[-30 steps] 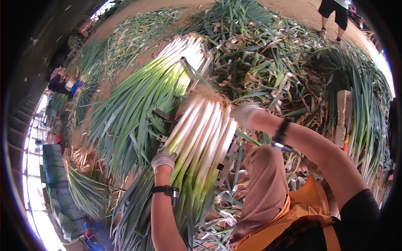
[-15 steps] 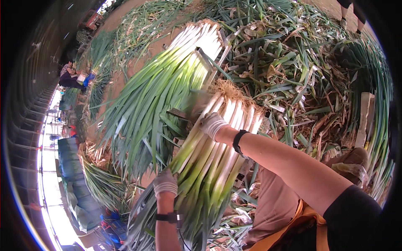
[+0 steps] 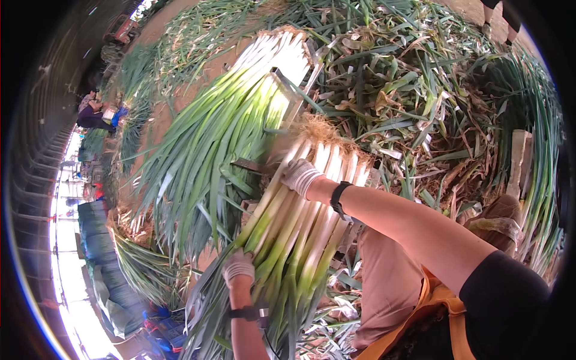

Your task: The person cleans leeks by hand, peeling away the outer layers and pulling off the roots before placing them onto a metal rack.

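In front of me lies a row of large green onions (image 3: 312, 219), white stalks and shaggy roots at the far end, green leaves toward me. My right hand (image 3: 301, 178), in a striped white glove, curls its fingers around a white stalk at the row's left edge, a little below the roots. Lower down, my gloved left hand (image 3: 239, 267) is closed on the same edge, where the stalks turn into leaves. Its fingertips are partly hidden. A dark metal bracket (image 3: 252, 164) sticks out left of my right hand, blurred near the roots.
Another big stack of green onions (image 3: 207, 138) lies beyond to the left, by a metal frame (image 3: 291, 96). Trimmed leaves (image 3: 402, 90) are heaped at the far right. A wooden post (image 3: 517, 162) stands near more onions. One person (image 3: 95, 113) sits far left; another's legs show top right.
The whole view has shifted slightly left. Both hands keep their hold at the row's left edge, and my left hand has moved slightly relative to the leaves.
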Demonstrator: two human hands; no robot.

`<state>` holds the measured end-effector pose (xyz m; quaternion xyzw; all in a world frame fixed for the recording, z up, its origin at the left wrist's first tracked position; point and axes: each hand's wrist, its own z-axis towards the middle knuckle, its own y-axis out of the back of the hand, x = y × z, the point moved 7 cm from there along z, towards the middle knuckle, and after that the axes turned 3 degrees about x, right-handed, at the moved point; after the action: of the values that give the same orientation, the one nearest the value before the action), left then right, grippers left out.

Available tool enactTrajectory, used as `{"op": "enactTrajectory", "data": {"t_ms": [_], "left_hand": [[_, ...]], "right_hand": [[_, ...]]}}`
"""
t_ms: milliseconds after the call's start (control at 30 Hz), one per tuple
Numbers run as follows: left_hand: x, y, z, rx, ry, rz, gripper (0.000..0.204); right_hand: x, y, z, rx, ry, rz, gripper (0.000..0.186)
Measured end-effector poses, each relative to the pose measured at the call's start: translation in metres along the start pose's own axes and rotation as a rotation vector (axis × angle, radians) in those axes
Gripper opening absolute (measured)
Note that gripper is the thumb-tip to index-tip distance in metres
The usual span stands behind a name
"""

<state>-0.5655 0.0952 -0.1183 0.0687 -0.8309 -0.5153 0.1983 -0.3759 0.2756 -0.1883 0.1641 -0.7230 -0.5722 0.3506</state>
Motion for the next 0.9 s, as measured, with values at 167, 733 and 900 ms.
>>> {"op": "enactTrajectory", "data": {"t_ms": [167, 733, 900], "left_hand": [[-0.001, 0.008, 0.004, 0.182, -0.082, -0.197, 0.036], [0.013, -0.005, -0.004, 0.015, 0.289, -0.026, 0.035], [0.02, 0.008, -0.011, -0.182, 0.091, -0.551, 0.044]], "right_hand": [[-0.015, 0.007, 0.012, 0.027, -0.049, -0.01, 0.025], [-0.018, -0.003, 0.031, 0.007, -0.206, 0.094, 0.03], [-0.025, 0.029, 0.009, -0.024, -0.214, 0.365, 0.037]]}}
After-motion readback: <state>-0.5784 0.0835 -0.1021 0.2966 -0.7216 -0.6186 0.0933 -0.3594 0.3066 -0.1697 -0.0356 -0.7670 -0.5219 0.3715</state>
